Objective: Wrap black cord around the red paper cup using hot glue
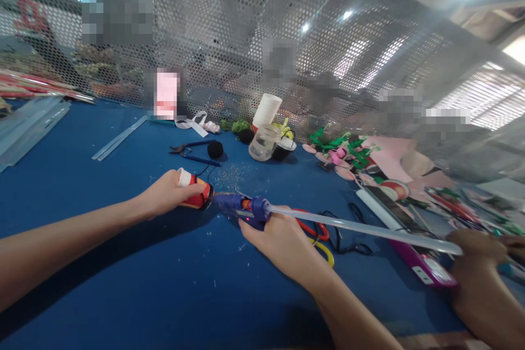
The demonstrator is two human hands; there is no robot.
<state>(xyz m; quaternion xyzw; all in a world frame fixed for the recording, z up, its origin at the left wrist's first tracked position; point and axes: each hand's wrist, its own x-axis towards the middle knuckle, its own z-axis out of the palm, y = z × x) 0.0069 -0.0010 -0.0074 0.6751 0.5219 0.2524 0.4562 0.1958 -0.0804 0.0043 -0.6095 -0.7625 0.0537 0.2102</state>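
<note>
My left hand [164, 194] is closed around a small paper cup [197, 194], tipped on its side. The cup is red and yellow with a white end, and dark yarn circles the end facing right. A black strand runs from it up to a black yarn ball [215, 149]. In my right hand [285, 243] is a blue hot glue gun [229, 203], its nozzle at the cup's yarn-wrapped edge; whether they touch I cannot tell. From its back a long clear glue stick [361, 226] sticks out to the right. Red and yellow loops [326, 251] lie partly behind that hand.
Blue-handled pliers [192, 145] lie beyond the cup. Stacked white cups [266, 111], a clear plastic cup [263, 143] and yarn stand by the perforated metal screen [229, 54]. A purple box [424, 268] is at right, near another person's arm [478, 279]. Glue sticks [33, 126] lie far left.
</note>
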